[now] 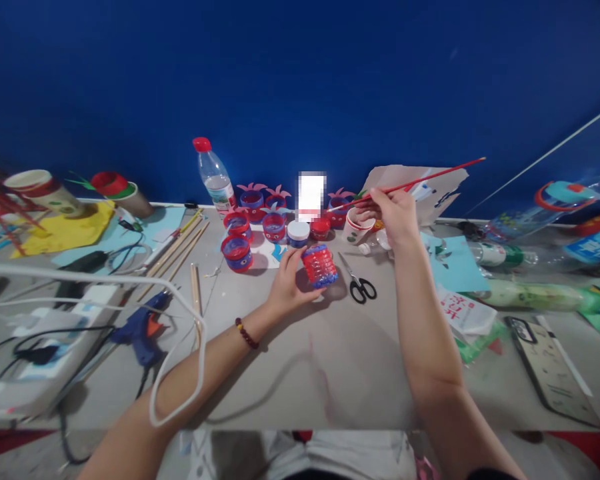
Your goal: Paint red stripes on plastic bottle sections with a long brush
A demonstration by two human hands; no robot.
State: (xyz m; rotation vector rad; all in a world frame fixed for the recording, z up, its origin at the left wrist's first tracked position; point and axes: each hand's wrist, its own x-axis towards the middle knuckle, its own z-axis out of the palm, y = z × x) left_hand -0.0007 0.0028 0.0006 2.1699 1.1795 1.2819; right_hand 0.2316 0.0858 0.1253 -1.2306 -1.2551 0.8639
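The left hand [286, 283] is closed around one side of a small painted cup [320, 267]. The cup sits between the thumb, which is under its lower edge, and the fingers, which are at its left side. It is tilted, and I cannot tell if its bottom touches the table [285, 373]. The right hand [396, 212] pinches a thin paintbrush [430, 177] between the thumb and the fingers. The long red handle goes up and to the right of this pinch, while the pale tip end points to the left, near an open red pot [321, 229].

The held cup seems to be plastic, with ribs around the wall; the paint is glossy red in the middle and blue at the edges. Just right of this grip lie metal scissors [363, 290] with round black handles. Beyond the left fingers is a round jar [299, 232] with a smooth white lid, and farther left stand other red and blue cups [237, 253], some having leaf-shaped paper tops. A paper cup [356, 228] is just below and left of the right hand.
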